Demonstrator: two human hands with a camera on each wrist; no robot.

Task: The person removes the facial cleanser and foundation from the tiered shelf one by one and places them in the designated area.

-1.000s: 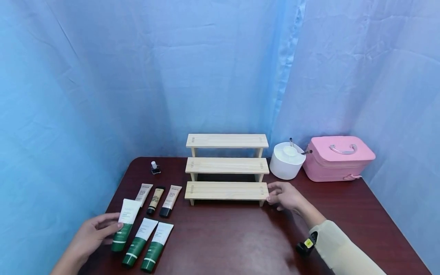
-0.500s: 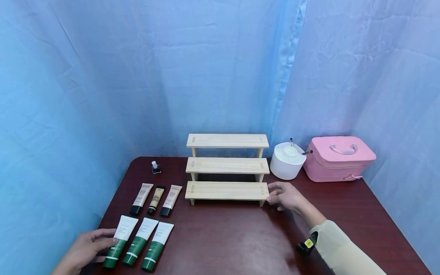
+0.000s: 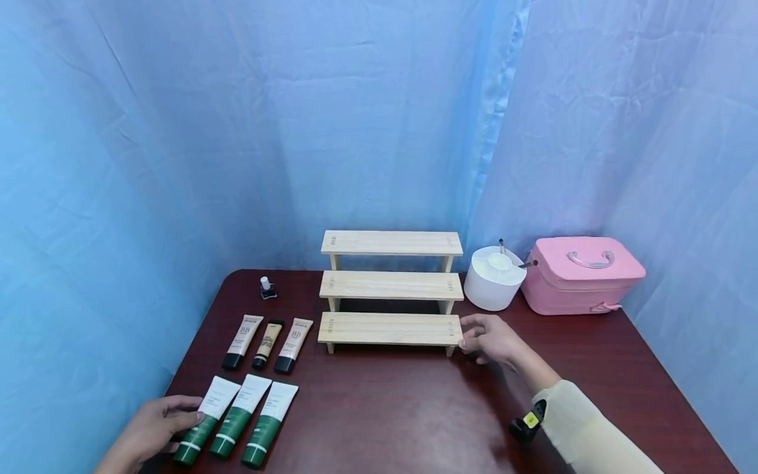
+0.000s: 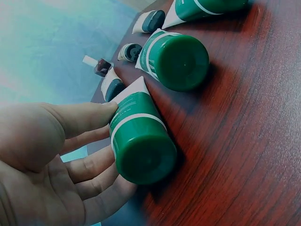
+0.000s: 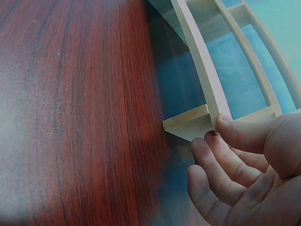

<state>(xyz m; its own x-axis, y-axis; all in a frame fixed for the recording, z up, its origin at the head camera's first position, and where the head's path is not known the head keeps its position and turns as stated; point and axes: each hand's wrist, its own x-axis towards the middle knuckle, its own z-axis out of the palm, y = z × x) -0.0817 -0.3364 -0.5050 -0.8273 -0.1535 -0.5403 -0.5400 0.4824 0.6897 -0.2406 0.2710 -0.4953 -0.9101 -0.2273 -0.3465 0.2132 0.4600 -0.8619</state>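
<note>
Thumb and fingers of my left hand [image 3: 155, 426] hold a green-and-white squeeze tube [image 3: 206, 421] at its left side. It lies on the table, leftmost in a slanted row with two matching tubes, the middle tube [image 3: 240, 416] and the right tube [image 3: 270, 424]. In the left wrist view the thumb touches the tube's upper side [image 4: 136, 110], the fingers its far side. My right hand [image 3: 494, 339] pinches the right end of the lowest board of a three-step wooden display stand [image 3: 391, 328], with the thumb on the board's edge in the right wrist view [image 5: 220, 123].
Behind the green tubes lie two BB cream tubes [image 3: 243, 341] and a tan tube [image 3: 268, 344]. A small white-capped bottle [image 3: 268, 288] stands farther back. Right of the stand are a white divided holder [image 3: 495, 289] with brushes and a pink case [image 3: 583, 273]. Blue curtains [image 3: 379, 118] surround the table [image 3: 391, 408].
My left hand has lowered the green-and-white tube toward me, uncovering a BB cream tube, then shifted it slightly right. My right hand stays at the stand.
</note>
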